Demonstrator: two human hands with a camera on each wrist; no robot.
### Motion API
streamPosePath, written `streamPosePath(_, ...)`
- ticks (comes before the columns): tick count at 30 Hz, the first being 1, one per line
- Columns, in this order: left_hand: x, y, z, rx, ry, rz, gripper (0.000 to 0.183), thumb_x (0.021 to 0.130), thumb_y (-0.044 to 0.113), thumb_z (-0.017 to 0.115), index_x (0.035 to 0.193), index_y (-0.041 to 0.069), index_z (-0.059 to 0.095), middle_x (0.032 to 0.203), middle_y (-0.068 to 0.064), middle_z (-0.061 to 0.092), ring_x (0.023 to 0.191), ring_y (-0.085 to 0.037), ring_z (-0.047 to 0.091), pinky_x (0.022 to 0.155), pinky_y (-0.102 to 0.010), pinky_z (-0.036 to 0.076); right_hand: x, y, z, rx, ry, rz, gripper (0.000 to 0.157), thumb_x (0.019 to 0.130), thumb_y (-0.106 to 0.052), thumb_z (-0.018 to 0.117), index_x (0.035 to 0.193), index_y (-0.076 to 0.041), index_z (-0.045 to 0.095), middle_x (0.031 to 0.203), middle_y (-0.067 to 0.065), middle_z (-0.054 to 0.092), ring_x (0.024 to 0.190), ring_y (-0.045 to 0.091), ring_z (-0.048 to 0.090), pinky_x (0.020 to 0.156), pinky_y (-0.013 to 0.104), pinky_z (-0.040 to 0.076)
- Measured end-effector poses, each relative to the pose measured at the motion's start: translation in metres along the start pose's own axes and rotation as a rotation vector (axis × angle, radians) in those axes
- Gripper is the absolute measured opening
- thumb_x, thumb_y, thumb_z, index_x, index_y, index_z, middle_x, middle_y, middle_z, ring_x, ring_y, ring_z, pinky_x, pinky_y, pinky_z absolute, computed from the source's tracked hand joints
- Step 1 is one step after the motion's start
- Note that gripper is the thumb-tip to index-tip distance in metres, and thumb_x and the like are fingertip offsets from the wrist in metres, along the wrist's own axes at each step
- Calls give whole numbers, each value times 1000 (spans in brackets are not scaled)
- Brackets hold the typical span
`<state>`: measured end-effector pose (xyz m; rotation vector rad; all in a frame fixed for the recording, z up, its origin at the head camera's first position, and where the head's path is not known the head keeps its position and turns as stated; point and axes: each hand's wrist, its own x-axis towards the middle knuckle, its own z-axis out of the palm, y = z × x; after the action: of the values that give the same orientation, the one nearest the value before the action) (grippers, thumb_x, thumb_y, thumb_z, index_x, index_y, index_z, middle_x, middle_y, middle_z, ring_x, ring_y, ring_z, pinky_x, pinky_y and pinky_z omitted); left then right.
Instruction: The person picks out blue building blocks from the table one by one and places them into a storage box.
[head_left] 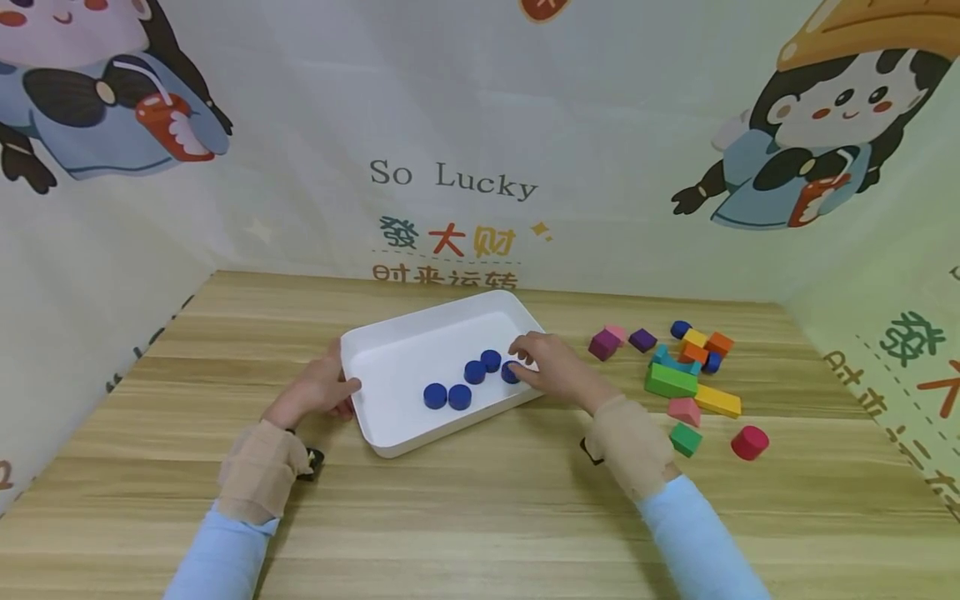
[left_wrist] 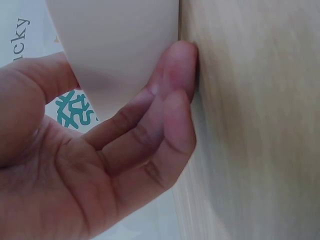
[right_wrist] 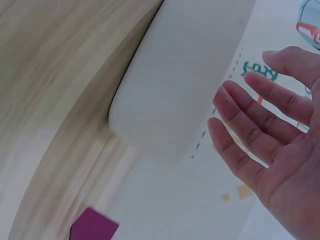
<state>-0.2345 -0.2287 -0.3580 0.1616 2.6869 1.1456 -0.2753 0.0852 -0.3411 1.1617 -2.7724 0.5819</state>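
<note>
A white rectangular tray (head_left: 405, 350) lies at a slant on the table, with several blue cylinder blocks (head_left: 460, 397) inside. My left hand (head_left: 317, 388) grips its left end, thumb over the rim and fingers against the outer wall. In the left wrist view that hand (left_wrist: 125, 135) pinches the tray wall (left_wrist: 120, 45). My right hand (head_left: 553, 365) is over the tray's right end, overlapping the rightmost blue cylinder in the head view. Its fingers are loosely bent with nothing between them, as the right wrist view shows the hand (right_wrist: 270, 130) above the tray wall (right_wrist: 170, 85).
Right of the tray lies a loose group of coloured wooden blocks, among them a green block (head_left: 671, 381), a yellow bar (head_left: 717, 401), a purple block (head_left: 603, 344) and a red cylinder (head_left: 750, 442). A printed cloth (head_left: 300, 167) encloses the wooden table (head_left: 450, 517) at the back and sides.
</note>
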Motion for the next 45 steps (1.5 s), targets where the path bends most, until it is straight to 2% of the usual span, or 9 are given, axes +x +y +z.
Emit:
streamPosePath(5,0,0,0,9,-8,-9,57,87,0,43,128,-16,7,60,-17,59,47,-19,58,46,-30,48,-12,11,-7,16,-3,96,20,83,-10,59,98,5,60,88,12,62,81,23,58,74,33,48)
streamPosePath(9,0,-1,1,4,-4,-6,55,86,-1,43,126,-15,9,58,-16,59,46,-19,58,45,-30,48,-23,21,-12,39,39,133,19,82,-8,60,95,6,61,86,14,62,80,24,59,73,34,49)
streamPosePath(15,2,-2,1,6,1,-2,54,87,-1,43,127,-14,10,58,-15,59,46,-18,58,45,-30,47,-32,31,-17,105,47,144,19,84,-7,58,97,6,60,89,15,63,82,24,59,76,39,49)
streamPosePath(21,2,-1,2,-7,3,-4,55,86,-1,43,127,-14,9,59,-17,59,46,-18,58,45,-30,48,-37,36,-23,96,75,175,20,84,-7,57,98,6,61,92,16,63,83,25,59,75,38,50)
streamPosePath(28,2,-3,2,-18,11,-1,52,85,-1,44,124,-15,12,57,-16,59,45,-18,58,43,-29,48,-47,46,-31,55,143,149,16,82,-2,59,94,7,62,86,15,63,74,22,59,68,34,51)
streamPosePath(36,1,-3,2,-10,2,-4,50,85,-1,44,122,-15,13,58,-16,58,46,-18,58,44,-29,48,-60,57,-36,77,125,159,12,84,-5,57,92,3,61,82,12,63,74,22,59,69,36,50)
streamPosePath(45,1,-1,1,0,8,-10,48,85,-1,44,121,-15,14,57,-15,59,45,-17,58,43,-28,48,-75,66,-48,55,79,258,17,86,-6,54,97,6,58,87,14,63,80,27,59,72,40,49)
